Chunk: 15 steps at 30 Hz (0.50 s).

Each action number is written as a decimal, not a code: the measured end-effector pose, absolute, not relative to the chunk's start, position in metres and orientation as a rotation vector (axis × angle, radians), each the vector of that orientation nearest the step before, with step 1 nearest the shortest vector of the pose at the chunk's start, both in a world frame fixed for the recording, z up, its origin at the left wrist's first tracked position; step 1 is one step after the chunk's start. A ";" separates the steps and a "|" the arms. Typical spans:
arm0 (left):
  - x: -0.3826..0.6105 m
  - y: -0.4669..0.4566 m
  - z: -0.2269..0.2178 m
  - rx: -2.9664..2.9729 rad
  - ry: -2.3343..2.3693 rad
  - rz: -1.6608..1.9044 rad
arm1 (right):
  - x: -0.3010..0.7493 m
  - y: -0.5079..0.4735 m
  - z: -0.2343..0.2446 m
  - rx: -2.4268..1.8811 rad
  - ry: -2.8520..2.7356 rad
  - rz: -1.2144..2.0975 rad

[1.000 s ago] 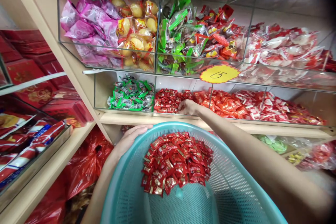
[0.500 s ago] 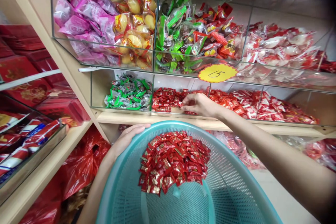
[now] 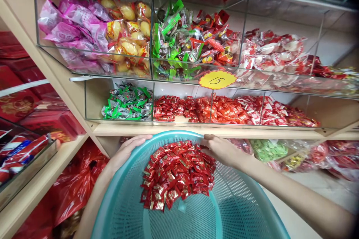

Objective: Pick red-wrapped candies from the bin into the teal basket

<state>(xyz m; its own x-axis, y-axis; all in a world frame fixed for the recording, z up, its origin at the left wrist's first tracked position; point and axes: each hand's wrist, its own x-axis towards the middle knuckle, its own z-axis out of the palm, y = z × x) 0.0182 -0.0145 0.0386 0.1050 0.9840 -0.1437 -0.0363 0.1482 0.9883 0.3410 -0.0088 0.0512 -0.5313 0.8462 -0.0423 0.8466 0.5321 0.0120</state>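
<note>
A teal plastic basket with mesh sides is tilted in front of me. Inside it lies a heap of small candies in shiny red wrappers. My left hand holds the basket by its far left rim, fingers lying along the edge and the thumb out of sight. At the far right rim is my right hand, its fingers curled over the edge beside the candies. Whether a candy is also tucked in those fingers cannot be seen. Similar red candies lie in the lower shelf bin just beyond the basket.
Green-wrapped candies and orange-red packets fill neighbouring lower bins. Above are larger wrapped sweets behind clear panels, with a yellow price tag. A wooden upright stands at left, near a red plastic bag.
My right hand has come back from the red-candy bin down to the basket's rim. The view has shifted somewhat, and my left hand stays on the rim.
</note>
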 end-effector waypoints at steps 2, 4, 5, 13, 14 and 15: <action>0.019 -0.014 0.038 1.112 1.160 1.049 | 0.337 -0.010 0.046 1.503 2.657 0.065; 0.020 -0.013 0.036 1.057 1.156 1.043 | 0.334 -0.011 0.044 1.500 2.645 0.130; 0.020 -0.013 0.035 1.020 1.158 1.043 | 0.333 -0.012 0.046 1.502 2.655 0.152; 0.022 -0.009 0.028 0.965 1.181 1.075 | 0.309 0.036 0.106 1.689 2.818 0.100; 0.022 -0.009 0.028 0.962 1.184 1.074 | 0.303 0.048 0.112 1.740 2.701 0.116; 0.022 -0.009 0.029 0.954 1.186 1.072 | 0.297 0.060 0.116 1.775 2.564 0.107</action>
